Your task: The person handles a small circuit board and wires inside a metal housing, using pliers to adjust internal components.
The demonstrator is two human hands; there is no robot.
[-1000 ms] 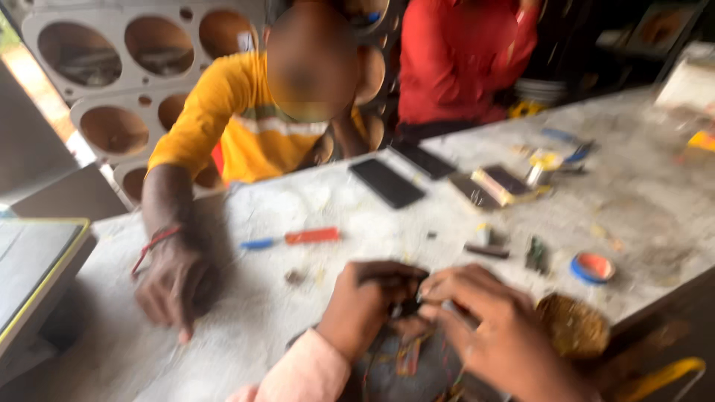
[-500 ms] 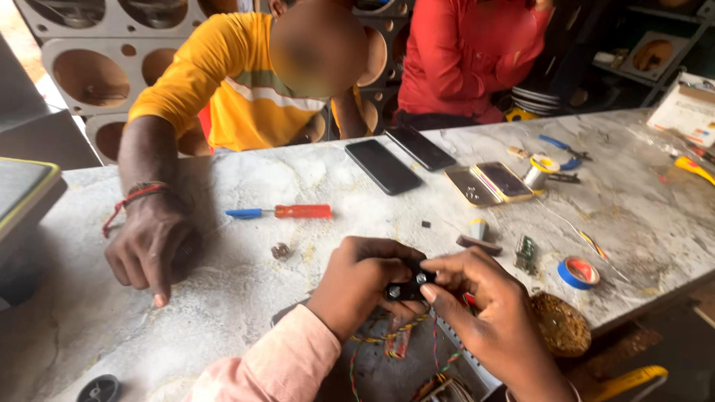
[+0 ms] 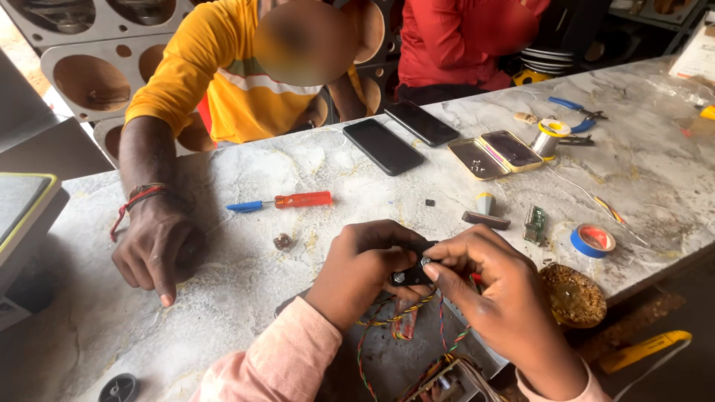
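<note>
Over the bench [image 3: 313, 171], both hands, left [image 3: 357, 272] and right [image 3: 495, 286], now steadier than before, pinch a small black part [image 3: 408, 275] trailing twisted wires [image 3: 417, 324].

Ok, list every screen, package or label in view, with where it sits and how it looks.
Two phones: mid-table, flat black rectangles, dark screens.
Open tin: right of them, gold-rimmed, shallow.
White packet: far right edge, mostly cropped.
</note>
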